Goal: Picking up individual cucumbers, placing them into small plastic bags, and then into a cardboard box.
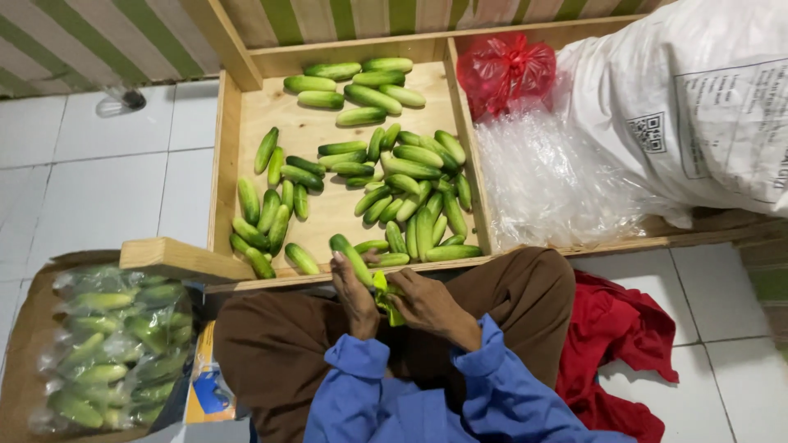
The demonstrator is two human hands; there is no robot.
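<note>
The left hand (355, 294) pinches one long green cucumber (351, 258) at the near edge of the wooden tray (226, 164), where many smooth green cucumbers lie loose. The right hand (427, 302) closes on a bright green strip (382, 289) just beside that cucumber. Right of the tray sit crumpled clear plastic (542, 184), a knotted red bag (505, 70) and a white sack (689, 107) bearing a square black printed label. Left of the tray lie clear bags of cucumbers (115, 344).

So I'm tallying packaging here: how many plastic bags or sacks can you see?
4. A clear bag of cucumbers lower left, a red bag top centre-right, a clear bag beneath it, and a white sack at right. More may be hidden.
</note>
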